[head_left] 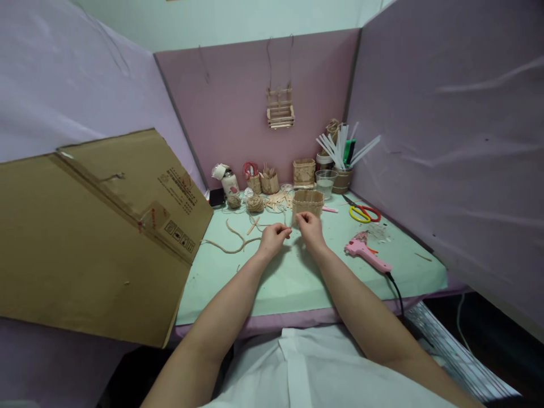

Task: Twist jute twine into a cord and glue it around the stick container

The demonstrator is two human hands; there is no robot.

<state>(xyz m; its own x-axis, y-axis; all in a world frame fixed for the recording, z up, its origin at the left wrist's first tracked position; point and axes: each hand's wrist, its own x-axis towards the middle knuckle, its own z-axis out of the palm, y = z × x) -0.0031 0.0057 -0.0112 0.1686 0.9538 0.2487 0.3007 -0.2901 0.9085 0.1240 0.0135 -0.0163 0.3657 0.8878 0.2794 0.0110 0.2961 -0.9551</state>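
Note:
My left hand (274, 238) is closed in a pinch just above the table, left of a small tan basket (307, 202) with a braided-looking rim. Close beside it, my right hand (310, 229) also pinches, its fingers in front of the basket's lower part. Whatever lies between the fingertips of either hand is too small to make out. To the left, a length of brown twine (232, 249) lies in loose curves, and two crossed wooden sticks (253, 226) rest near it. Behind them sits a ball of twine (255, 204).
A pink glue gun (368, 254) with a black cord lies at right, near scissors (363, 212) with yellow and red handles. Along the back stand a clear cup (326, 184), a pot of white glue sticks (342, 178) and a jar (230, 182). A large cardboard sheet (106, 238) leans at left.

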